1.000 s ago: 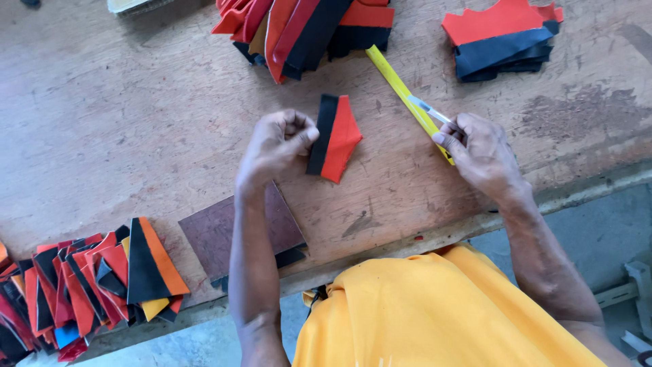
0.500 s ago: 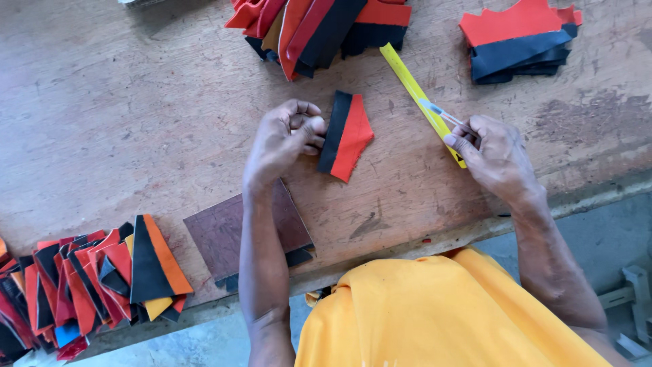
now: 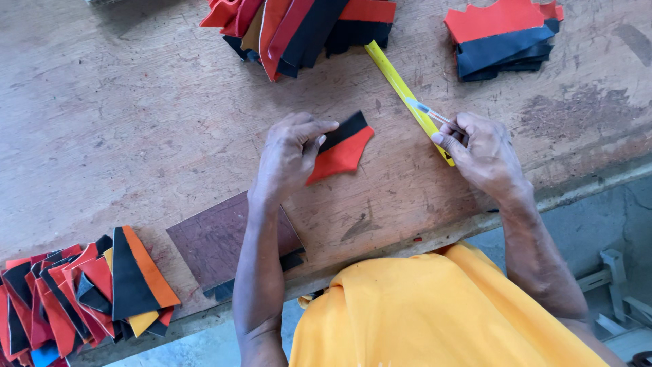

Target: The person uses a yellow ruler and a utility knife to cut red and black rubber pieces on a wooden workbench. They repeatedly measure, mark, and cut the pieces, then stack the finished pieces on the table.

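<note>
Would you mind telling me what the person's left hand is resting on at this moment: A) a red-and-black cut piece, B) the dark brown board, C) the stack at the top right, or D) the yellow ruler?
A: the left hand presses its fingers on the red-and-black cut piece, while the right hand is at the yellow ruler.

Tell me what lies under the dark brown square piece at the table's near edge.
Beneath the dark brown square piece, a black piece pokes out at its right and lower corners on the wooden table. How far that black piece extends underneath is covered. The left forearm crosses over it.
</note>
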